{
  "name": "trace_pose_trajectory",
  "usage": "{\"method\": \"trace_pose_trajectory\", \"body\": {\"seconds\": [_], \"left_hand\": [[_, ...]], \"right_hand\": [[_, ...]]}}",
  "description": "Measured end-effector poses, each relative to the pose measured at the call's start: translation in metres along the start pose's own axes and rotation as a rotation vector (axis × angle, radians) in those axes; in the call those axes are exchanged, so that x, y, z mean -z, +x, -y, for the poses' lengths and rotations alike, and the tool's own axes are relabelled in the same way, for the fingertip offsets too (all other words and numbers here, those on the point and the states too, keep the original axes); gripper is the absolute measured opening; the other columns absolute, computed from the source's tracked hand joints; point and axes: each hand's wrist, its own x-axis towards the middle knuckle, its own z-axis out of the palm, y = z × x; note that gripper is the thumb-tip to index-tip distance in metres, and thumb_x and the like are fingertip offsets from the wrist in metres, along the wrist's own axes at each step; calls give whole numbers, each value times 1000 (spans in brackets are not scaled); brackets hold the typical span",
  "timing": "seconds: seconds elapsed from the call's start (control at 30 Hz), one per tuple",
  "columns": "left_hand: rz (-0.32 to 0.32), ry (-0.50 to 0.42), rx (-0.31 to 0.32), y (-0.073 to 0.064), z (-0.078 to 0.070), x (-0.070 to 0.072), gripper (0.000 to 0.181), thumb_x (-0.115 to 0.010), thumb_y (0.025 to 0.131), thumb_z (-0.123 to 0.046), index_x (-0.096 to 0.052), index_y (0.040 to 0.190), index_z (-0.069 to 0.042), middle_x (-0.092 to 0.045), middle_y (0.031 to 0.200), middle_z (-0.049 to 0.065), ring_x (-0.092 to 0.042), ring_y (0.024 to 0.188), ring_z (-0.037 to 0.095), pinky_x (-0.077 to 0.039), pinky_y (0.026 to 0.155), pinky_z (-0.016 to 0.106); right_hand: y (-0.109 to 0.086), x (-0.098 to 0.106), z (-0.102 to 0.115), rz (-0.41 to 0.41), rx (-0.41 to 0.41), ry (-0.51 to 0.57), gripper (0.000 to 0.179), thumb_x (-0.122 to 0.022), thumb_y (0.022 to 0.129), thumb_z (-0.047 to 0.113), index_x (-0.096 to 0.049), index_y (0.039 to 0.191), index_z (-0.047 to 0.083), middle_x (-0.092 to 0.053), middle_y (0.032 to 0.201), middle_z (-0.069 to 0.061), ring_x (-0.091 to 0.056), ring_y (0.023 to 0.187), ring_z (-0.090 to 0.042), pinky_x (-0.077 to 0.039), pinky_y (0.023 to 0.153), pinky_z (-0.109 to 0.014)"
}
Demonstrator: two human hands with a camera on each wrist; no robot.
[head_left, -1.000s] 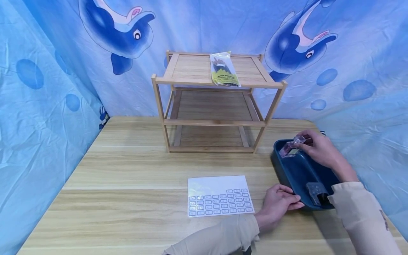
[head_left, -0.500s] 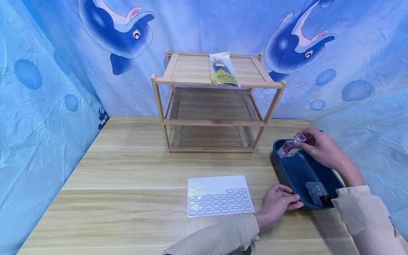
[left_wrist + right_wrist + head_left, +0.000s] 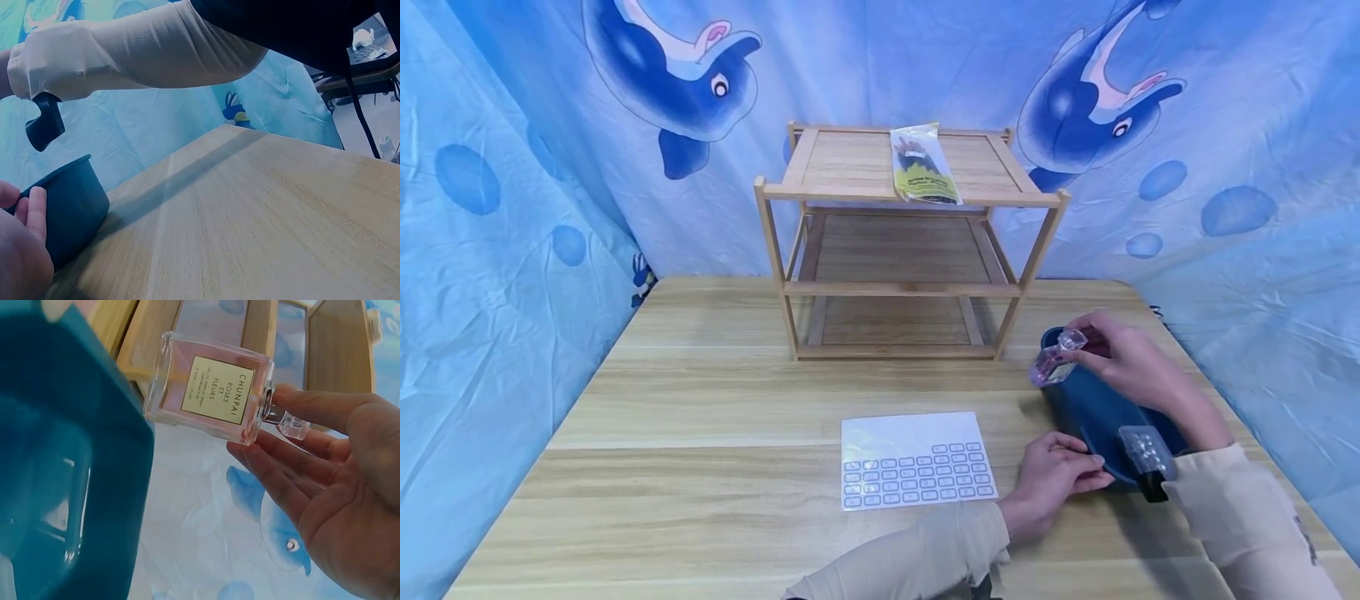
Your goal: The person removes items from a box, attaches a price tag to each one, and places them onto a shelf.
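My right hand point(image 3: 1123, 358) holds a perfume bottle point(image 3: 1052, 367) by its neck and clear cap, above the far left rim of a dark blue bin point(image 3: 1067, 427). Pink liquid fills the square glass bottle, and its cream label point(image 3: 216, 389) reads "Chunpai Roses et Fleurs" in the right wrist view. The bottle tilts with its base toward the left. My left hand point(image 3: 1054, 473) pinches the bin's near left rim, with fingers point(image 3: 37, 215) against the outer wall in the left wrist view. Part of the bin's inside lies hidden under the right forearm.
A wooden three-tier shelf point(image 3: 902, 289) stands at the back, with a glove packet point(image 3: 923, 167) on top. A white sheet of numbered boxes point(image 3: 917, 461) lies mid-table. A clear piece with a black mount point(image 3: 1147, 457) hangs at the right cuff. Blue dolphin curtains point(image 3: 512, 208) surround the table.
My right hand has carried the perfume bottle left, from inside the bin's far end to above its left rim. The left hand stays at the bin's rim.
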Motion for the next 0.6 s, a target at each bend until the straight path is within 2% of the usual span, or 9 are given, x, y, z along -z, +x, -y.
{"method": "trace_pose_trajectory", "body": {"seconds": [0.17, 0.33, 0.47, 0.6], "left_hand": [[-16, -1, 11, -1, -1, 2, 21, -68, 85, 19, -62, 93, 1, -71, 78, 16, -74, 74, 30, -63, 71, 36], [-1, 25, 11, -7, -7, 9, 19, -69, 86, 16, -63, 95, 1, -72, 81, 19, -74, 74, 28, -63, 70, 33], [30, 80, 1, -13, -15, 18, 17, -70, 87, 13, -63, 98, 1, -73, 84, 23, -75, 76, 27, -62, 69, 31], [103, 171, -4, -20, -27, 30, 15, -70, 90, 8, -64, 103, 5, -73, 90, 26, -75, 78, 27, -62, 70, 31]], "right_hand": [[2, -5, 9, 10, 26, -14, 28, -74, 96, 7, -61, 118, -5, -72, 102, -15, -72, 92, -32, -58, 76, -29], [1, -12, 13, 38, 33, -3, 28, -74, 96, 4, -60, 118, -4, -71, 102, -13, -72, 92, -30, -60, 78, -45], [-1, -17, 15, 53, 20, -11, 28, -74, 95, 4, -59, 119, -3, -71, 101, -12, -72, 91, -29, -60, 78, -48], [-1, -23, 15, 54, 6, -15, 28, -74, 95, 3, -60, 118, -3, -71, 99, -12, -72, 89, -29, -60, 76, -47]]}}
